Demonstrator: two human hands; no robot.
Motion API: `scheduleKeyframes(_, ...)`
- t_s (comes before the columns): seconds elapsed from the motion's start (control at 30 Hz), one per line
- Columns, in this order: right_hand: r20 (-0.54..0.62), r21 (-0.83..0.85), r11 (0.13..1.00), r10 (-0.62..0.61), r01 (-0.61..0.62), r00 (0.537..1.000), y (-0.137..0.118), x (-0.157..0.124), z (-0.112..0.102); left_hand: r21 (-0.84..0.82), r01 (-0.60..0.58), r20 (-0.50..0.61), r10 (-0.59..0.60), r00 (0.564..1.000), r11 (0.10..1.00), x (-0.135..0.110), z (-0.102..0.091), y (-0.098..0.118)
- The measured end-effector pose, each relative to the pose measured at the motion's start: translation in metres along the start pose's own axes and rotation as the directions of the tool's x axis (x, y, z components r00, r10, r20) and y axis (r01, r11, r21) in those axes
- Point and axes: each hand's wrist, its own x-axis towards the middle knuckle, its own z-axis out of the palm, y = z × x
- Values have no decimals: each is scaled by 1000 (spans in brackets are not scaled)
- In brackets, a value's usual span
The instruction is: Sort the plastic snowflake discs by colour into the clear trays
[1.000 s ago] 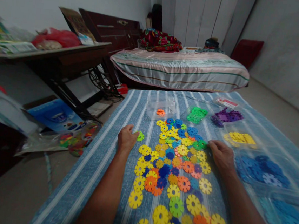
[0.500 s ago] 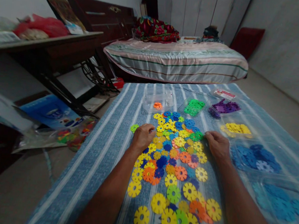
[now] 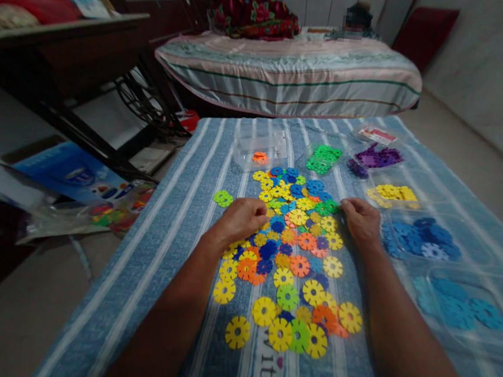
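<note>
A pile of coloured plastic snowflake discs (image 3: 292,252) lies on a blue striped cloth (image 3: 172,228). My left hand (image 3: 242,218) rests on the pile's left side, fingers curled down onto the discs; what they hold, if anything, is hidden. My right hand (image 3: 361,218) sits at the pile's right edge, fingers pinched near a green disc (image 3: 330,207). A lone green disc (image 3: 222,198) lies on the cloth left of my left hand.
Clear trays hold sorted discs: orange (image 3: 260,157), green (image 3: 323,158), purple (image 3: 377,156), yellow (image 3: 392,193), blue (image 3: 422,239) and light blue (image 3: 458,303). A mattress (image 3: 289,76) lies beyond the cloth. A dark table (image 3: 61,40) and a bag of toys (image 3: 111,213) stand left.
My left hand left the lone green disc on the cloth and moved right onto the pile. My right hand stayed at the pile's right edge. The camera tilted down.
</note>
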Motion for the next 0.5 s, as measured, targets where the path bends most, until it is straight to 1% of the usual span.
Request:
scheduleKeyframes(0.03, 0, 2, 1000, 1, -1, 1000, 1, 0, 0, -27, -49, 76, 51, 996, 998, -5, 0, 11)
scheduleKeyframes(0.1, 0, 1, 1000, 6, -6, 1000, 2, 1, 0, -37, -136, 225, 141, 964, 990, -17, 3, 33)
scheduleKeyframes(0.13, 0, 0, 1000, 5, -5, 1000, 3, 1, 0, -19, -193, 307, 190, 933, 981, -23, 7, 44)
scheduleKeyframes(0.2, 7, -5, 1000, -8, 8, 1000, 4, 2, 0, 22, -333, 464, 286, 839, 943, -35, 15, 60)
scheduleKeyframes(0.23, 10, -5, 1000, -16, 17, 1000, 4, 2, 0, 38, -399, 523, 322, 789, 916, -40, 20, 66)
scheduleKeyframes(0.27, 11, -5, 1000, -21, 21, 1000, 3, 2, 0, 55, -449, 556, 346, 756, 892, -46, 23, 71)
scheduleKeyframes(0.3, 9, -4, 1000, -20, 20, 1000, 3, 2, 0, 78, -482, 568, 359, 741, 873, -51, 27, 73)
scheduleKeyframes(0.33, 8, -5, 1000, -15, 15, 1000, 2, 1, 0, 108, -502, 567, 362, 740, 858, -55, 29, 75)
scheduleKeyframes(0.43, 8, -9, 1000, -2, 2, 1000, 1, 0, 1, 199, -516, 556, 337, 759, 833, -66, 32, 75)
scheduleKeyframes(0.5, 14, -7, 1000, -10, 10, 1000, 2, -1, 1, 216, -517, 559, 329, 761, 828, -71, 33, 74)
